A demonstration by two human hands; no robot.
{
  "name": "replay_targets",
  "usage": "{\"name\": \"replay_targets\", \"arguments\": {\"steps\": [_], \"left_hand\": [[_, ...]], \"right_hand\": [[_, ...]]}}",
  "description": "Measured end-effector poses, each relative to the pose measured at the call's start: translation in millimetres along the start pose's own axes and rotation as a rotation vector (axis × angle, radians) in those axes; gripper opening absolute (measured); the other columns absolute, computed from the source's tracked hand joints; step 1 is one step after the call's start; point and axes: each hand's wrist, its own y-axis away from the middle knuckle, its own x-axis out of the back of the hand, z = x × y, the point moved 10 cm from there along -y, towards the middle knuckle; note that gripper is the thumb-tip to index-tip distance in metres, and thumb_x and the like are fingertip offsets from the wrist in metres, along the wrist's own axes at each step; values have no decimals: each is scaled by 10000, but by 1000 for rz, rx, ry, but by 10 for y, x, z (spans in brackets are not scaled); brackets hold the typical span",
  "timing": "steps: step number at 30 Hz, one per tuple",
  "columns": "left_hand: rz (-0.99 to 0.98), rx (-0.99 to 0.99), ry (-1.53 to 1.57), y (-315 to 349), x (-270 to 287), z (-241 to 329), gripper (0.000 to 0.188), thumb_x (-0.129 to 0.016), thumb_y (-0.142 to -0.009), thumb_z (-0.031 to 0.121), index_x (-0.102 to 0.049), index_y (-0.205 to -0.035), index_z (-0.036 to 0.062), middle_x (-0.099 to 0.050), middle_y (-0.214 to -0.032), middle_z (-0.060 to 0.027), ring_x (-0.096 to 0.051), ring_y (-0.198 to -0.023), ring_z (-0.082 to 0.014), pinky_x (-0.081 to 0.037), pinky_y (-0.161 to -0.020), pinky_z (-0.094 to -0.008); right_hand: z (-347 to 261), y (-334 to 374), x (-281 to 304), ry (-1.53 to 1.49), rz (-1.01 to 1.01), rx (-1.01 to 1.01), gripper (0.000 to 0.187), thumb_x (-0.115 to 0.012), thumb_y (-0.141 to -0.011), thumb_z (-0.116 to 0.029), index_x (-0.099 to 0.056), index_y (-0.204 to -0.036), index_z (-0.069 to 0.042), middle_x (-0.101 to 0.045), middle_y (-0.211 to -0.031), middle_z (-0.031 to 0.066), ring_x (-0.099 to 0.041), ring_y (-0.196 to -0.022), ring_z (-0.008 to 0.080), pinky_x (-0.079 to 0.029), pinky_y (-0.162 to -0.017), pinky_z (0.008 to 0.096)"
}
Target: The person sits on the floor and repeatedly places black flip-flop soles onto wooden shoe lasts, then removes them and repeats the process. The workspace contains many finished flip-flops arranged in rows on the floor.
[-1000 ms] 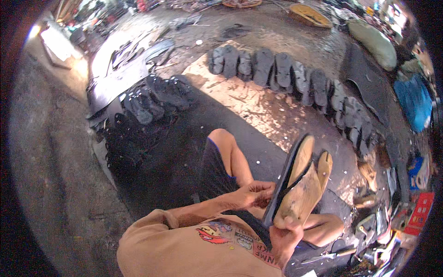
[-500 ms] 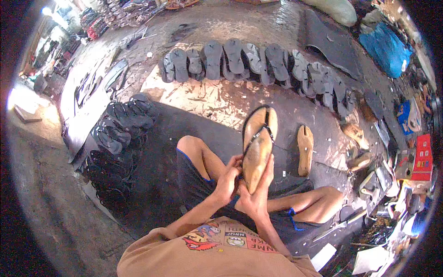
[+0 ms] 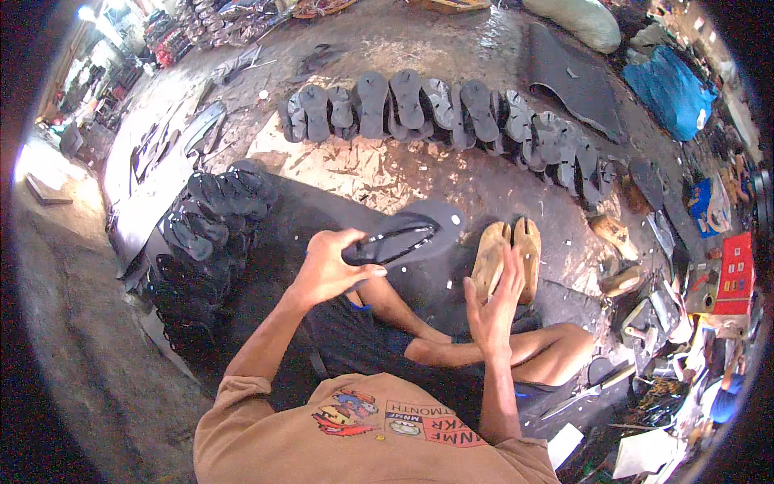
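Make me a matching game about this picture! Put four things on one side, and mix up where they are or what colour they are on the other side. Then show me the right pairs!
Things:
1. Black sandal
2. Wooden foot shapes
3. Crumpled bundle
4. T-shirt

Places and colours:
A. Blue, at the upper right
B. Brown, at the bottom of the picture
C. Held in the left hand
D. Side by side, partly hidden by the open right hand

Right pairs: 1-C, 2-D, 3-A, 4-B

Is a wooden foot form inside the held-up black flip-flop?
No, nothing wooden shows in the black flip-flop; two wooden foot forms lie apart from it.
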Motion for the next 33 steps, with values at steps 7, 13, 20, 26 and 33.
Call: {"name": "replay_targets", "arguments": {"steps": [7, 13, 20, 26, 33], "left_hand": [[-283, -18, 295, 408, -667, 154, 616, -903, -885, 283, -678, -1331, -76, -777, -1186, -185, -718, -1117, -205, -551, -994, -353], [-145, 267, 817, 838, -639, -854, 539, -764, -997, 130, -583, -1490, 6, -685, -1401, -136, -652, -1253, -219, -553, -1054, -391], [1265, 121, 1298, 1412, 1526, -2542, 302, -736, -1001, 29, -616, -1278, 52, -707, -1185, -92, -723, -1067, -260, -663, -987, -580], [1532, 316, 1112, 1961, 2054, -3228, 357, -768, -989, 42, -613, -1309, 11, -700, -1189, -117, -721, -1095, -284, -709, -905, -523], [1469, 228, 1492, 951, 2063, -3958, 544, -747, -1030, 208, -561, -1497, 1, -560, -1532, -201, -595, -1366, -354, -628, -1052, -510]], "right_hand": [[462, -444, -793, -604, -664, -302, 692, -1009, -693, -165, -707, -1294, -4, -756, -1221, 139, -690, -1179, 215, -545, -1040, 352], [-182, -854, -1264, -404, -861, 261, 967, -1041, -671, -215, -583, -1508, -54, -644, -1415, 98, -597, -1311, 215, -520, -1078, 363], [1953, -3307, -1337, 507, 0, 103, 760, -839, -877, -220, -500, -1541, -73, -563, -1529, 214, -506, -1428, 452, -390, -1215, 559], [2486, -3623, -1237, 258, 231, 32, 294, -643, -1061, -171, -689, -1344, -105, -719, -1344, 149, -681, -1214, 391, -533, -1010, 464], [2298, -3892, -1052, 402, 13, 283, 433, -739, -965, -234, -686, -1363, -72, -710, -1388, 172, -672, -1277, 379, -522, -1068, 452]]}}
